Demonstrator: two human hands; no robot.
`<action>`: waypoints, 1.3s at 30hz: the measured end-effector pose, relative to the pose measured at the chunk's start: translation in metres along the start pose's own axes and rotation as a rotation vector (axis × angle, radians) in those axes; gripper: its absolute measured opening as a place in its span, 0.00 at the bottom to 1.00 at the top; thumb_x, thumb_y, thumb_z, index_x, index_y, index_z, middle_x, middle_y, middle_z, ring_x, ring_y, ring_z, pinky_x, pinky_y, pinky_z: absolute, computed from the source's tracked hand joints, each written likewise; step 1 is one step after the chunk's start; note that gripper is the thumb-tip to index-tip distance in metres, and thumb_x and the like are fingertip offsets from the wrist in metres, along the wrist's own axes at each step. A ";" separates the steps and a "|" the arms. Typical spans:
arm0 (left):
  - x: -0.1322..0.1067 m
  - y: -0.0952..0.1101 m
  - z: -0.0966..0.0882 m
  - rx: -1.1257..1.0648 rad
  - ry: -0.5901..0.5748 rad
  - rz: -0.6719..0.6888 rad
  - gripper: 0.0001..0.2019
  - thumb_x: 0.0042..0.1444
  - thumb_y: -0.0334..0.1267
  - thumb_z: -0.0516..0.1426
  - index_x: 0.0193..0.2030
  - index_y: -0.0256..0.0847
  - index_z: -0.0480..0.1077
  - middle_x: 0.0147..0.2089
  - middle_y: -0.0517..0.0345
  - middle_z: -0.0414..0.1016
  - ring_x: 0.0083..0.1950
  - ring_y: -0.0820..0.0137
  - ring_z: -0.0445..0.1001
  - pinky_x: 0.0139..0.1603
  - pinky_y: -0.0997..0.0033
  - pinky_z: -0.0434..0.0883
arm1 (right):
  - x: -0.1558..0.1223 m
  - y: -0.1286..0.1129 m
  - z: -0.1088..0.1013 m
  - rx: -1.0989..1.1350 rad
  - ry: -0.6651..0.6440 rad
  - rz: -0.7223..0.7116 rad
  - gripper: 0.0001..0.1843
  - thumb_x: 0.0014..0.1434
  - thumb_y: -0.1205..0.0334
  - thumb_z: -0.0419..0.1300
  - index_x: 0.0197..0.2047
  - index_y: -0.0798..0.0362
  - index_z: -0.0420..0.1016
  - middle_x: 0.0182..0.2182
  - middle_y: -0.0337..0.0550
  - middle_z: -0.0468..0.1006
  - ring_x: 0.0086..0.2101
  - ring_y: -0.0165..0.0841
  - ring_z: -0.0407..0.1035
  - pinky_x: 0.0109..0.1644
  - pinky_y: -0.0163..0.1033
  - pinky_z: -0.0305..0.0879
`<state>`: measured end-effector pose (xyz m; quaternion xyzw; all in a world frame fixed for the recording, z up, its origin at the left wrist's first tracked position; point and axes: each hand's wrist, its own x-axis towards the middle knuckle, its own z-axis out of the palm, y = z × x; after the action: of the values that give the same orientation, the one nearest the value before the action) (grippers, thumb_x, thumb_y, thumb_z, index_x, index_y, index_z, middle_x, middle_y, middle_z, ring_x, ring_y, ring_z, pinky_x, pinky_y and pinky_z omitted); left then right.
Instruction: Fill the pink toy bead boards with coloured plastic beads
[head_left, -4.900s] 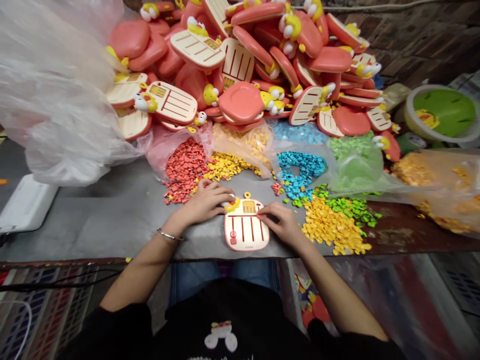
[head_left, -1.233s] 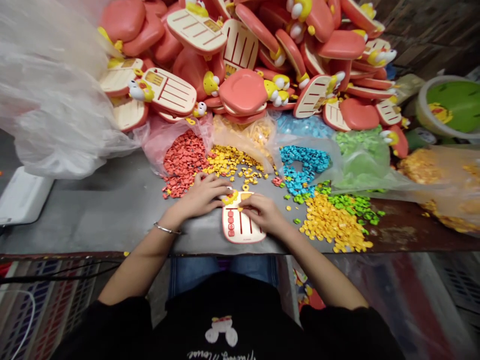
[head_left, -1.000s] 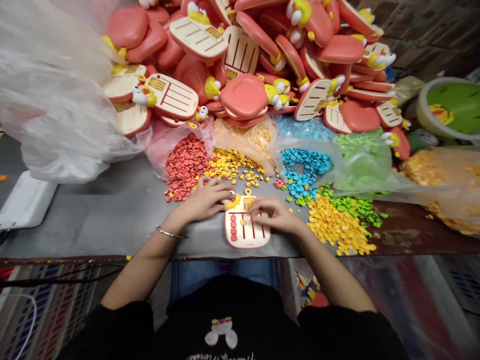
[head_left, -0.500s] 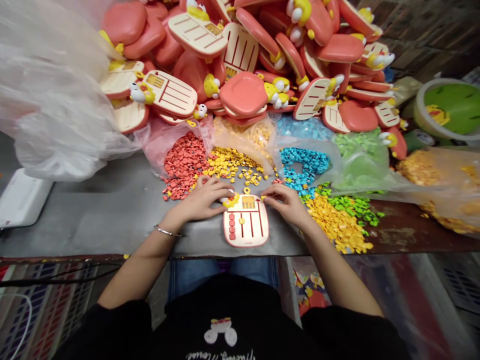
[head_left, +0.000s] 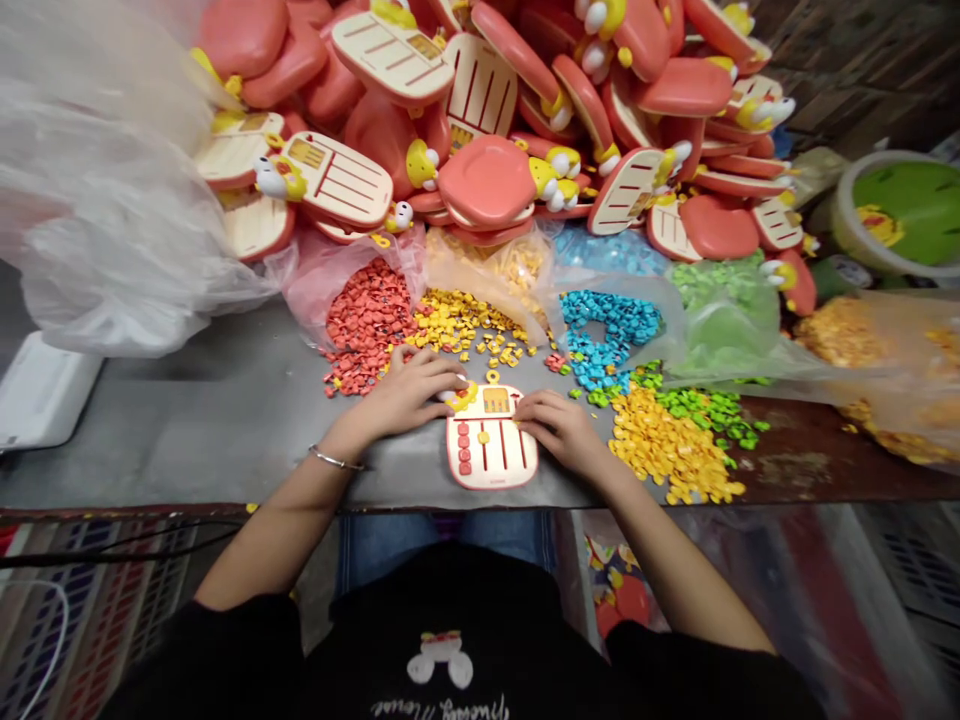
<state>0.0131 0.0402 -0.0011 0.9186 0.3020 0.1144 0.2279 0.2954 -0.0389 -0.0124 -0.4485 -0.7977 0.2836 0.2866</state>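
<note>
A small cream toy board (head_left: 493, 477) with a red rim lies flat on the table in front of me. Red pieces fill its leftmost slot, and one yellow piece (head_left: 484, 437) sits in the slot beside it. My left hand (head_left: 416, 392) is closed on the yellow-and-white figure (head_left: 461, 397) at the board's upper left corner. At the upper right, my right hand (head_left: 559, 428) pinches a small yellow piece against the board; its fingertips mostly hide that piece.
Loose red pieces (head_left: 367, 325), yellow pieces (head_left: 667, 450), blue pieces (head_left: 611, 325) and green pieces (head_left: 709, 412) lie in heaps beyond my hands. Behind them rises a pile of similar red boards (head_left: 487, 180). A clear plastic bag (head_left: 127, 260) and a white box (head_left: 49, 390) stand left.
My right hand has moved left and slightly nearer to me, from beside the board's right edge onto its upper right part. The left hand stays on the figure.
</note>
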 end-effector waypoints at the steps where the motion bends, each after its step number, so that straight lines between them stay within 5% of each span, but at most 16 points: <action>1: 0.000 0.000 0.000 0.004 0.003 0.004 0.13 0.65 0.49 0.56 0.52 0.49 0.73 0.61 0.56 0.72 0.58 0.57 0.65 0.55 0.53 0.49 | -0.003 -0.001 0.000 0.013 -0.007 0.005 0.08 0.66 0.63 0.57 0.40 0.48 0.78 0.39 0.46 0.79 0.42 0.39 0.73 0.48 0.46 0.71; 7: 0.001 0.001 -0.001 0.014 -0.001 0.014 0.12 0.66 0.45 0.54 0.51 0.48 0.73 0.61 0.55 0.73 0.58 0.58 0.65 0.53 0.53 0.50 | -0.002 0.002 0.002 0.073 0.046 0.139 0.08 0.63 0.61 0.61 0.44 0.49 0.79 0.37 0.45 0.82 0.36 0.37 0.75 0.40 0.43 0.71; 13: 0.001 0.000 -0.002 0.003 -0.019 0.010 0.11 0.66 0.44 0.54 0.52 0.49 0.73 0.62 0.55 0.72 0.59 0.58 0.65 0.54 0.53 0.50 | 0.008 0.008 0.000 0.045 0.128 0.138 0.07 0.62 0.61 0.62 0.42 0.50 0.80 0.38 0.46 0.83 0.39 0.39 0.75 0.45 0.45 0.71; 17: 0.001 0.000 -0.002 0.009 -0.017 -0.009 0.11 0.66 0.42 0.55 0.52 0.49 0.73 0.62 0.56 0.72 0.59 0.58 0.65 0.54 0.54 0.49 | 0.005 0.007 -0.001 0.152 0.045 0.145 0.09 0.61 0.58 0.64 0.43 0.51 0.80 0.38 0.47 0.83 0.37 0.38 0.76 0.43 0.45 0.72; 23: 0.002 0.002 -0.001 0.026 -0.022 -0.001 0.11 0.66 0.43 0.56 0.53 0.49 0.73 0.63 0.57 0.71 0.57 0.59 0.65 0.53 0.54 0.50 | 0.017 -0.003 0.026 0.161 0.073 0.079 0.08 0.62 0.59 0.63 0.43 0.49 0.81 0.38 0.46 0.83 0.38 0.39 0.75 0.44 0.45 0.70; 26: 0.002 0.002 -0.002 0.039 -0.019 -0.007 0.11 0.66 0.42 0.56 0.53 0.49 0.74 0.63 0.58 0.72 0.57 0.59 0.65 0.53 0.55 0.50 | 0.024 -0.016 0.034 0.186 -0.031 0.012 0.07 0.61 0.59 0.64 0.42 0.49 0.81 0.36 0.44 0.84 0.37 0.38 0.74 0.46 0.45 0.69; 30: 0.001 0.003 -0.003 0.054 -0.026 -0.008 0.12 0.66 0.43 0.55 0.54 0.50 0.73 0.63 0.58 0.71 0.57 0.59 0.64 0.53 0.55 0.50 | 0.019 -0.022 0.019 0.298 -0.255 -0.029 0.12 0.59 0.55 0.67 0.45 0.48 0.80 0.34 0.41 0.83 0.38 0.36 0.73 0.48 0.45 0.68; 32: 0.001 0.003 -0.003 0.055 -0.025 -0.002 0.12 0.67 0.43 0.55 0.54 0.50 0.73 0.63 0.57 0.71 0.58 0.58 0.64 0.53 0.55 0.50 | 0.020 -0.016 0.008 0.315 -0.183 0.020 0.13 0.62 0.55 0.63 0.48 0.48 0.79 0.37 0.42 0.82 0.40 0.37 0.74 0.49 0.45 0.69; 36: 0.001 0.002 -0.004 0.024 -0.030 0.010 0.12 0.65 0.44 0.56 0.53 0.49 0.73 0.63 0.57 0.71 0.58 0.58 0.64 0.53 0.55 0.50 | 0.043 0.010 -0.001 -0.057 0.144 0.126 0.08 0.64 0.64 0.58 0.44 0.51 0.78 0.42 0.48 0.79 0.44 0.40 0.73 0.50 0.46 0.68; 39: 0.001 0.002 -0.004 -0.008 -0.037 0.003 0.12 0.64 0.45 0.57 0.52 0.49 0.73 0.62 0.57 0.71 0.58 0.58 0.64 0.53 0.55 0.50 | 0.067 0.023 0.004 -0.364 0.050 0.133 0.10 0.62 0.70 0.56 0.44 0.54 0.77 0.42 0.52 0.77 0.44 0.43 0.71 0.48 0.47 0.68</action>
<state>0.0129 0.0410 0.0035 0.9201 0.2957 0.0990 0.2370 0.2766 0.0288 -0.0176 -0.5514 -0.7971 0.1417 0.2012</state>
